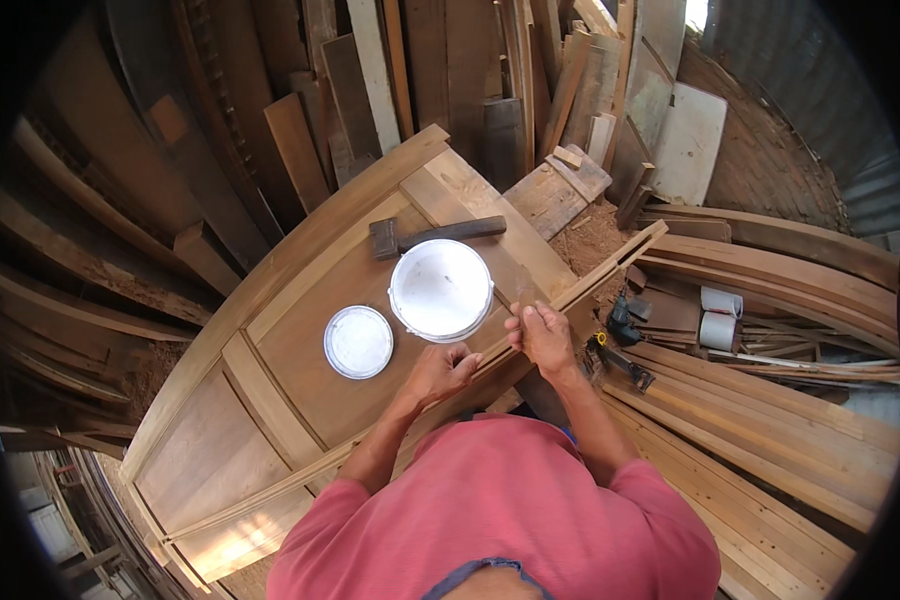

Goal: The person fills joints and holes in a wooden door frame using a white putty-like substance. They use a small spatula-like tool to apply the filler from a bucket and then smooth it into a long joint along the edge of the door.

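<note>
A white bucket (440,290) with a pale, bright inside stands on a panelled wooden door (300,385). Close to the bucket's near side, my left hand (440,373) is closed with its fingers curled; whatever it may hold is hidden. To the right of the bucket, my right hand (542,335) is closed in a pinch over the door's near long rail. Something faint and blurred shows just beyond its fingertips, too unclear to name. A round white lid (358,342) lies left of the bucket. Behind the bucket rests a mallet (437,235) with a dark head and handle.
Planks (345,100) lean upright along the far side. Long stacked boards (760,430) fill the right, with a power drill (625,318) and a yellow-and-black tool (620,365) beside the door. White containers (719,318) sit among offcuts. Sawdust (595,245) lies past the door's right end.
</note>
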`<state>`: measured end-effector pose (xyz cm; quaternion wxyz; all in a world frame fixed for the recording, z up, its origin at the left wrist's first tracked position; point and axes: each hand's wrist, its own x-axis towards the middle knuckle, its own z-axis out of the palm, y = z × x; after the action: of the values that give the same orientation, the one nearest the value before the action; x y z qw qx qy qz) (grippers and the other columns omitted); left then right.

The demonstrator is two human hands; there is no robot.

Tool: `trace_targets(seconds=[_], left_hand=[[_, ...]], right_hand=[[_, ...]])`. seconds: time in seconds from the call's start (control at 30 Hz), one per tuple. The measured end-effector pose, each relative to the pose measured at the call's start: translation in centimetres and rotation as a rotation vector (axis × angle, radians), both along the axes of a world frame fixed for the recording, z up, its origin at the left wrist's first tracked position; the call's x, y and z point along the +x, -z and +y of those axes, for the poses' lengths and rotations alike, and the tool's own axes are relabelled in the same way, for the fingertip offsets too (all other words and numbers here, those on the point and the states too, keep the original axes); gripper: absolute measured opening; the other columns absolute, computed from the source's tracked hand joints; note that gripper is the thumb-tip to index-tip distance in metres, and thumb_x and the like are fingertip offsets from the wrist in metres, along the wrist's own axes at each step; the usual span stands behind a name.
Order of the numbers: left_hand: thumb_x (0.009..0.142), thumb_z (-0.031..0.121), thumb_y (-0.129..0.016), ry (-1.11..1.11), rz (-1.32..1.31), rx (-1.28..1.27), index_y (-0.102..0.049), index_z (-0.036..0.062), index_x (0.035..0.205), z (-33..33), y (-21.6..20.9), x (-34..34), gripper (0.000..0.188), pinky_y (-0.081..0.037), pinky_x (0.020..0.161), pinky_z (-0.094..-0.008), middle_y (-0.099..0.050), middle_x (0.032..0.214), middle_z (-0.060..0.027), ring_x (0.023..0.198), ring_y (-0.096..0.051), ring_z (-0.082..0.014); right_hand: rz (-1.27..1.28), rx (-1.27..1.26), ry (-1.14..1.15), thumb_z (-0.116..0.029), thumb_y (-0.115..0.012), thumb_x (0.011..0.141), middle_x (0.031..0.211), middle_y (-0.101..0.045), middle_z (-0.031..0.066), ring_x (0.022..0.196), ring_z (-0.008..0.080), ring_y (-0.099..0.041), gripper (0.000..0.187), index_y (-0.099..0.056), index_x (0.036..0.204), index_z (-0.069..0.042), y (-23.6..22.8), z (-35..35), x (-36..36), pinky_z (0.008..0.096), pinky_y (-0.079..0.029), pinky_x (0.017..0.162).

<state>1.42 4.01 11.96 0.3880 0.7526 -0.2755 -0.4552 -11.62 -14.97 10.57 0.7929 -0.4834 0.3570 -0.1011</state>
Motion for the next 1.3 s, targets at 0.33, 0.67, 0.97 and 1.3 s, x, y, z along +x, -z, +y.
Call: trace_targets(seconds=[0.33, 0.67, 0.97, 1.3], left_hand=[[0.1, 0.025, -0.064, 0.064, 0.122, -0.064, -0.068, -0.0046, 0.108, -2.2, 1.4, -4.5, 0.03, -0.05, 0.071, -0.0349, -0.068, 0.086, -0.0084, 0.079, -0.06, -0.014], [0.107, 0.031, -0.058, -0.366, 0.571, -0.37, -0.062, 0.0092, 0.091, -2.2, 5.3, -9.6, 0.027, -0.038, 0.056, -0.0237, -0.061, 0.074, 0.0034, 0.064, -0.049, -0.0052], [0.108, 0.029, -0.058, -0.554, 0.73, -0.625, -0.065, 0.0108, 0.1, -1.3, 6.8, -16.3, 0.022, -0.04, 0.06, -0.0215, -0.068, 0.077, 0.0035, 0.065, -0.051, -0.0051], [0.108, 0.029, -0.057, -0.707, 0.574, -0.564, -0.063, 0.0114, 0.091, -0.2, 6.0, -20.1, 0.025, -0.035, 0.05, -0.0221, -0.062, 0.07, 0.0042, 0.055, -0.046, -0.0046]], right_hand=[[-0.297, 0.234, 0.121, -0.013, -0.052, 0.106, 0.1, -0.067, 0.0078, 0.083, 0.0177, -0.065, 0.022, -0.059, 0.124, -0.002, 1.9, 2.6, 0.4, 0.0344, -0.056, 0.079], [-0.247, -0.163, -0.061, -0.01, -0.048, 0.106, 0.105, -0.07, 0.0114, 0.093, 0.0178, -0.066, 0.022, -0.06, 0.12, 0.001, -0.7, 3.6, -2.1, 0.0325, -0.055, 0.083], [-0.27, -0.285, -0.333, -0.015, -0.048, 0.106, 0.097, -0.069, 0.0086, 0.085, 0.0123, -0.061, 0.025, -0.064, 0.111, 0.004, 0.4, 2.8, -7.1, 0.0298, -0.051, 0.081], [-0.347, -0.579, -0.562, -0.01, -0.051, 0.105, 0.104, -0.067, 0.0073, 0.091, 0.0135, -0.06, 0.022, -0.067, 0.112, 0.003, -2.1, 4.2, -9.1, 0.0315, -0.049, 0.084]])
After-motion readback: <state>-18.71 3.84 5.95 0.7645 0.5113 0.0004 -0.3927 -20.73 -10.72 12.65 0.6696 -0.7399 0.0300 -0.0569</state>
